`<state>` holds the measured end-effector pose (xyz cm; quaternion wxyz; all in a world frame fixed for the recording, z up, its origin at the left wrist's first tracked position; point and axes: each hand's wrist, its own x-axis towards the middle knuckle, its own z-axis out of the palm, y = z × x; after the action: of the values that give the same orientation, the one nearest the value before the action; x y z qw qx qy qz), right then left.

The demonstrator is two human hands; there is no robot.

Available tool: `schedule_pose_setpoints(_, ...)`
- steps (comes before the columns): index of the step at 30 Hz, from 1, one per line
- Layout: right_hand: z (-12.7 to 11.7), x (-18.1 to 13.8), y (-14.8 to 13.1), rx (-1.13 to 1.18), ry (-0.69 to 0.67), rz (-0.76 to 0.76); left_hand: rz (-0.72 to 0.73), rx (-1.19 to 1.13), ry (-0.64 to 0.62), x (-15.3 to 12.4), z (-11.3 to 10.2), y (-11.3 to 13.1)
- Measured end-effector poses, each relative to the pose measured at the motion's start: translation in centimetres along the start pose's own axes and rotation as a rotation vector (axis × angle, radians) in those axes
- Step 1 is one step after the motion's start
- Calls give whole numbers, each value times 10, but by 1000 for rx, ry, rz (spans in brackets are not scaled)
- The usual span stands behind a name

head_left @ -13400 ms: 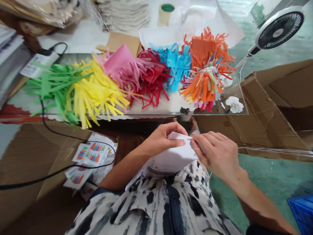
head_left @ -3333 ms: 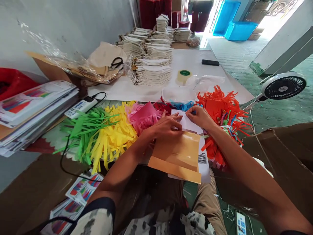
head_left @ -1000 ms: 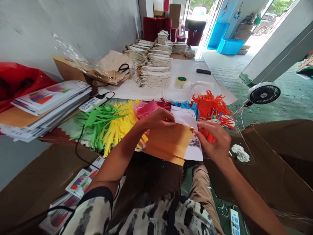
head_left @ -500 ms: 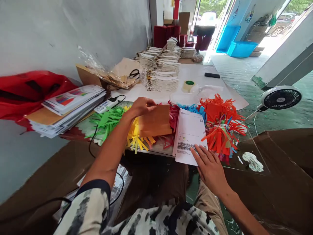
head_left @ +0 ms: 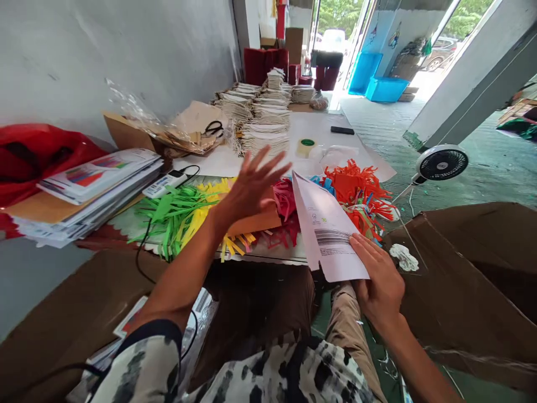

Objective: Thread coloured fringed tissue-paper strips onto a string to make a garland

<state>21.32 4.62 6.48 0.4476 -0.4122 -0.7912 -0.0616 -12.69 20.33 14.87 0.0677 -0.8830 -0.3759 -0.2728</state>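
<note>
My left hand (head_left: 249, 187) hovers open, fingers spread, just above a brown envelope (head_left: 255, 222) that lies on the fringed coloured paper. My right hand (head_left: 375, 277) grips the lower corner of a white sheet with a barcode (head_left: 325, 229) and lifts it off the table edge, tilted. Beneath run the piles of fringed paper: green (head_left: 170, 210), yellow (head_left: 210, 204), red (head_left: 285, 215), orange (head_left: 356, 187).
Stacked printed sheets (head_left: 84, 187) and a red bag (head_left: 25, 154) lie at the left. Farther back are cream bag stacks (head_left: 262, 120), a tape roll (head_left: 305, 146) and scissors (head_left: 213, 129). A small fan (head_left: 440, 165) stands right, beside open cardboard boxes (head_left: 470, 263).
My left hand has let go of the brown envelope and opened above it. My right hand, flat on the white sheet before, now grips it and has raised it.
</note>
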Motion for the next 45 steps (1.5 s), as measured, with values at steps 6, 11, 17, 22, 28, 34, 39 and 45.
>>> schedule_pose_setpoints(6,-66,22,-12,165,77,295,154,-693,-133,24,-18,89)
schedule_pose_setpoints(11,-77,23,-9,589,306,567,-261,-1157,-30,23,6,128)
schedule_pose_setpoints(17,-56,2,-17,437,263,703,-612,-1458,-105,1,52,159)
schedule_pose_setpoints(22,-45,-6,-11,587,76,749,-634,-1659,-98,-19,60,158)
schedule_pose_setpoints(28,-31,-20,-10,712,-118,738,-852,-1790,-37,-32,72,154)
schedule_pose_setpoints(34,-40,-26,-9,732,45,808,-876,-1715,-87,-59,83,164)
schedule_pose_setpoints(39,-49,-29,-7,673,61,853,-749,-1630,-122,-61,70,164)
schedule_pose_setpoints(45,-52,-37,-8,682,-46,877,-581,-1613,-194,-45,56,161)
